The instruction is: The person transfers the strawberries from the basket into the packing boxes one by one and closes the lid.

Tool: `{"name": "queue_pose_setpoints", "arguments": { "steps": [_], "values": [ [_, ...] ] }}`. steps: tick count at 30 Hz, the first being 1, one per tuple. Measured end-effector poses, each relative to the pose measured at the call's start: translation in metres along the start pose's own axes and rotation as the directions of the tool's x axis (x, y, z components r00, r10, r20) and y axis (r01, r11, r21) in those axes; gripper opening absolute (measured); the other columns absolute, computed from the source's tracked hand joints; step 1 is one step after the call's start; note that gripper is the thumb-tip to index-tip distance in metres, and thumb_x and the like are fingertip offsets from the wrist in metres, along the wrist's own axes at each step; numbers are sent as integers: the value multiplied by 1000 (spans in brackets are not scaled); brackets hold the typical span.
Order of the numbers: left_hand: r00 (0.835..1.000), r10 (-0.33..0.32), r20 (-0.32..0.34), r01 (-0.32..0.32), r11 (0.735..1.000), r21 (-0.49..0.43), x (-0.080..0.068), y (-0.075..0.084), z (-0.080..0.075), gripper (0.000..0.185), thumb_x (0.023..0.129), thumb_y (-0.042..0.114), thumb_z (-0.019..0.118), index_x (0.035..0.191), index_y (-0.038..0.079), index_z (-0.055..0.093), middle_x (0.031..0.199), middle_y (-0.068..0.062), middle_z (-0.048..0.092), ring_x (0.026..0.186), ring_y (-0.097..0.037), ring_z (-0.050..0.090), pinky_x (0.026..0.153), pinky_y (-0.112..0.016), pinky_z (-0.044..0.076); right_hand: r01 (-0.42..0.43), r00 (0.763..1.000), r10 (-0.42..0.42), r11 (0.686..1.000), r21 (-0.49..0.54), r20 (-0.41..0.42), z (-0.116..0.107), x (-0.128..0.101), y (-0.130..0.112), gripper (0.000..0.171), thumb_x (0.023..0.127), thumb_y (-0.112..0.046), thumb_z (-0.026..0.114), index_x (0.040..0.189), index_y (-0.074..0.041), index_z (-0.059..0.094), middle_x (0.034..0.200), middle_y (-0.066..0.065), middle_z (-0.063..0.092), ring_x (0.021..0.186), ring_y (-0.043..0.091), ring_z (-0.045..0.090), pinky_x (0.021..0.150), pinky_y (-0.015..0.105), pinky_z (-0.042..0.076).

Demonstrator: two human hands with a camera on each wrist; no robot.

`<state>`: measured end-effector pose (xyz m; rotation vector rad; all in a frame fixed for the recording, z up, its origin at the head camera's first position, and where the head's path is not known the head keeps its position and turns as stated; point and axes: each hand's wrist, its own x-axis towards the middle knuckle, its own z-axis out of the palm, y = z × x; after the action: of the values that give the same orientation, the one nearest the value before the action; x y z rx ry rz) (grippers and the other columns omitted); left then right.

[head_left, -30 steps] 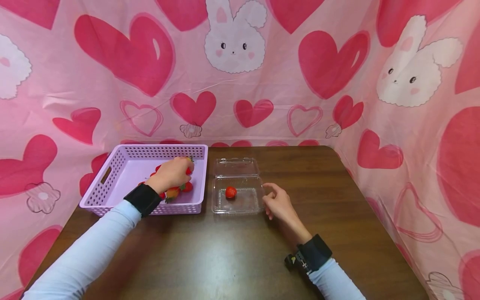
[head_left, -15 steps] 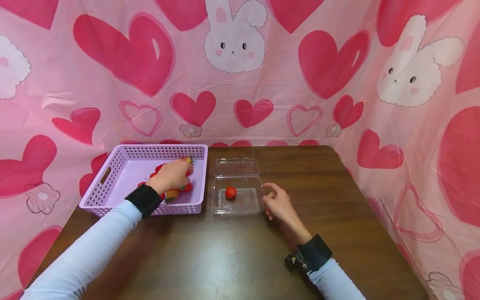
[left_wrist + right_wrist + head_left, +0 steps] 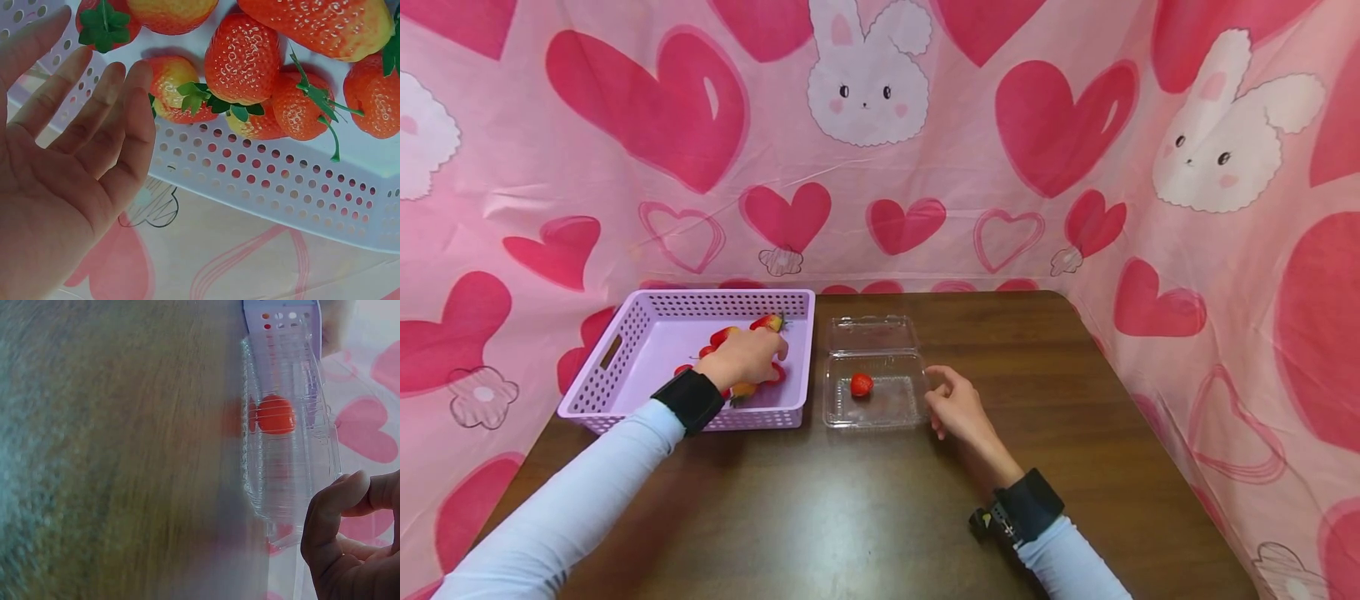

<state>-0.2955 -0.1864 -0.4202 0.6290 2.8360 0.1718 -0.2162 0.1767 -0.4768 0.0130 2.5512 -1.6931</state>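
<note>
My left hand (image 3: 741, 357) is over the strawberries in the right half of a lilac basket (image 3: 643, 367). In the left wrist view its fingers are loosely bent beside a strawberry (image 3: 242, 59), with nothing in the palm. Several red and yellow strawberries with green leaves lie there; my hand hides some in the head view. A clear plastic clamshell container (image 3: 891, 404) stands right of the basket, lid folded back, with one red strawberry (image 3: 861, 384) inside. My right hand (image 3: 958, 412) holds the container's right edge, index finger and thumb curled at the rim.
Both containers sit on a dark brown wooden table (image 3: 820, 517). A pink cloth (image 3: 962, 167) with hearts and rabbits hangs behind and at both sides. The basket has raised perforated walls. Black bands (image 3: 688, 400) circle both wrists.
My left hand has shifted slightly towards me within the basket, its fingers loosening, so a strawberry at the back shows more fully. The right hand, container and its strawberry stay put.
</note>
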Motion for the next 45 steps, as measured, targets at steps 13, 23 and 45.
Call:
{"name": "queue_pose_setpoints", "arguments": {
  "steps": [13,23,45],
  "values": [
    [998,12,57,-5,992,-122,-2,0,1,35,87,10,85,119,3,75,105,-15,73,82,-27,65,71,-37,58,-7,1000,7,1000,2,11,0,2,1,47,94,0,60,140,-5,59,65,8,59,44,19,53,42,35,51],
    [999,12,53,-5,992,-123,-1,0,-1,34,87,11,86,118,4,75,99,-10,72,80,-24,66,75,-38,59,1,1000,-1,1000,13,9,-1,3,-1,47,94,0,61,140,-4,59,65,8,59,44,18,53,40,31,48],
    [999,11,48,-6,995,-103,1,2,8,15,90,6,81,103,6,76,79,-4,66,68,-23,61,65,-34,53,2,1000,-2,1000,5,9,0,1,1,50,92,0,60,142,-4,57,65,7,59,42,18,52,40,31,48]
  ]
}}
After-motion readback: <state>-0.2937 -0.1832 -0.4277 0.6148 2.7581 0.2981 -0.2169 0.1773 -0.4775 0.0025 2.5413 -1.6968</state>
